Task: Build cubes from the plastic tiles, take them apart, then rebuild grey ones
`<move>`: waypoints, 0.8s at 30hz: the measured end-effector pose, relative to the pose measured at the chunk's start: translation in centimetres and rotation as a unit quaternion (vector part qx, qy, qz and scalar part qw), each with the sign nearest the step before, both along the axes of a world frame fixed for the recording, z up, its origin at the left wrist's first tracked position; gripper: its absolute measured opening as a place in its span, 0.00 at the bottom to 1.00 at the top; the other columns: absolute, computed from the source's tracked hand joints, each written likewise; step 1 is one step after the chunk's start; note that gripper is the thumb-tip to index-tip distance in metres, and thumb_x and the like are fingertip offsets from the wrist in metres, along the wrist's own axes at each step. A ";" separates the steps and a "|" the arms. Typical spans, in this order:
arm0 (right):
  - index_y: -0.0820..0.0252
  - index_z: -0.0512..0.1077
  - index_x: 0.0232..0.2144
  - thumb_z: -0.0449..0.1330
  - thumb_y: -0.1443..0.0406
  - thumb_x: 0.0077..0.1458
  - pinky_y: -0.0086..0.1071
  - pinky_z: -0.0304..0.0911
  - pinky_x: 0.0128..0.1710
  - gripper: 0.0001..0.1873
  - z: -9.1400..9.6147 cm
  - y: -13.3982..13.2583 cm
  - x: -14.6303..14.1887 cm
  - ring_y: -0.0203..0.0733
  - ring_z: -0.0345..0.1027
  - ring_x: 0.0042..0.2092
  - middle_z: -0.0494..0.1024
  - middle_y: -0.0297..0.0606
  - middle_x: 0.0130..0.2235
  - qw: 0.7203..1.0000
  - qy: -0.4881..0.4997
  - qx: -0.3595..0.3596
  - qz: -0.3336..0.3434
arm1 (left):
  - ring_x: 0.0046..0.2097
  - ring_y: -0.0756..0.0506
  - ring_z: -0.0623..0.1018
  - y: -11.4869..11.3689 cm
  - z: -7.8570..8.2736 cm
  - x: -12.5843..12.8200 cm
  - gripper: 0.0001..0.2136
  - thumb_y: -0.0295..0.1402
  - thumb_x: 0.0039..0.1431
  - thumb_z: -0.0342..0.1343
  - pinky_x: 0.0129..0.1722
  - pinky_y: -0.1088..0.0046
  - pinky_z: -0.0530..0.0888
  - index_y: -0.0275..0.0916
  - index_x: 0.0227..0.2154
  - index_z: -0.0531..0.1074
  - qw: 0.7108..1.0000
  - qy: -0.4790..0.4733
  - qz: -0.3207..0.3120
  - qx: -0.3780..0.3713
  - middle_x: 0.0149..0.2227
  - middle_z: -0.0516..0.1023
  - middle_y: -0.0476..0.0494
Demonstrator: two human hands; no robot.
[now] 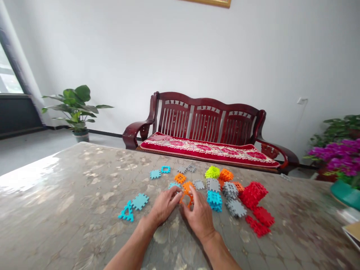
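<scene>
Both hands meet over the table [98,240] around an orange interlocking tile [186,201] with a large opening. My left hand [165,205] grips its left edge with curled fingers. From the right, my right hand [199,214] pinches the same tile between thumb and fingers. Just beyond lie another orange tile [180,178] and a blue tile [174,185], partly hidden by my left hand. A grey ring-like tile [198,184] rests past my right fingertips. To the left are a light blue square tile [140,201] and a blue triangular one [126,212].
Stacks stand at the right: blue [214,201], grey [235,207], red [253,195], lime green [212,172] and orange [226,174]. More blue tiles [155,174] lie farther back. A wooden bench [206,123] stands behind the table. Purple flowers [337,155] are at the far right.
</scene>
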State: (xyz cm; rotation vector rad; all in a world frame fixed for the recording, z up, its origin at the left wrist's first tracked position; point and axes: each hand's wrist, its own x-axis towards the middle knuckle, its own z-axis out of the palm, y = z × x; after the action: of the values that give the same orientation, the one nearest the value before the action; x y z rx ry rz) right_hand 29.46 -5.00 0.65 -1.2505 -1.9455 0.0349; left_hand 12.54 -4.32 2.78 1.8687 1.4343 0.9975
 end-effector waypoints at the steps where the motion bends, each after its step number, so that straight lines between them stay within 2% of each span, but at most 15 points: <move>1: 0.57 0.63 0.58 0.58 0.64 0.56 0.42 0.68 0.50 0.27 -0.2 0.1 0.0 0.48 0.72 0.50 0.77 0.44 0.49 1.000 0.001 0.007 0.000 | 0.31 0.48 0.74 0.1 -0.1 0.1 0.13 0.42 0.61 0.48 0.33 0.75 0.67 0.40 0.35 0.74 1.000 -0.011 -0.001 -0.011 0.27 0.76 0.51; 4: 0.57 0.62 0.60 0.58 0.65 0.56 0.41 0.68 0.50 0.28 -0.5 0.2 0.1 0.48 0.71 0.51 0.77 0.44 0.50 1.000 0.002 0.024 0.001 | 0.27 0.50 0.72 0.5 -0.7 0.1 0.12 0.38 0.55 0.54 0.28 0.77 0.64 0.38 0.38 0.73 0.998 -0.051 -0.006 -0.040 0.24 0.75 0.53; 8: 0.57 0.63 0.59 0.58 0.68 0.55 0.40 0.68 0.50 0.29 -0.3 0.2 0.0 0.46 0.71 0.50 0.77 0.43 0.50 1.000 -0.005 0.028 0.003 | 0.24 0.52 0.69 1.1 -1.2 -0.1 0.11 0.35 0.51 0.55 0.25 0.78 0.60 0.36 0.36 0.72 0.992 -0.108 -0.021 -0.068 0.21 0.72 0.54; 14: 0.55 0.66 0.57 0.60 0.68 0.52 0.43 0.65 0.51 0.29 -0.1 -0.2 -0.1 0.50 0.69 0.50 0.77 0.41 0.51 0.999 -0.051 0.015 -0.009 | 0.22 0.53 0.66 1.6 -1.3 -0.4 0.12 0.37 0.50 0.56 0.23 0.78 0.56 0.36 0.36 0.71 0.983 -0.150 -0.034 -0.102 0.20 0.69 0.56; 17: 0.55 0.68 0.55 0.60 0.69 0.52 0.43 0.65 0.51 0.26 0.1 -0.6 0.1 0.49 0.70 0.49 0.78 0.41 0.49 0.998 -0.055 0.025 -0.016 | 0.23 0.53 0.67 1.7 -1.2 -0.5 0.14 0.41 0.52 0.56 0.23 0.78 0.58 0.37 0.36 0.71 0.978 -0.168 -0.044 -0.119 0.20 0.70 0.55; 21: 0.55 0.67 0.56 0.58 0.67 0.52 0.44 0.64 0.53 0.27 1.7 0.1 1.7 0.49 0.69 0.52 0.77 0.43 0.51 0.999 -0.022 0.045 -0.022 | 0.28 0.50 0.73 2.0 -1.0 -0.5 0.19 0.49 0.57 0.48 0.27 0.77 0.66 0.38 0.37 0.71 0.967 -0.225 -0.023 -0.121 0.28 0.77 0.49; 24: 0.58 0.66 0.57 0.59 0.62 0.53 0.46 0.64 0.53 0.29 3.9 2.8 5.1 0.52 0.70 0.51 0.77 0.46 0.50 0.996 0.028 0.027 -0.081 | 0.29 0.50 0.74 2.6 -1.5 -0.6 0.17 0.45 0.55 0.49 0.27 0.76 0.67 0.38 0.39 0.71 0.967 -0.228 0.020 -0.111 0.29 0.77 0.48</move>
State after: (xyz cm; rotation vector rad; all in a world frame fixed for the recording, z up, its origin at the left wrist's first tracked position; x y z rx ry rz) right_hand 34.51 -2.19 4.56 -1.3544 -1.7799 -0.0637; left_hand 11.98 -1.75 1.28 1.3446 1.2475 1.1421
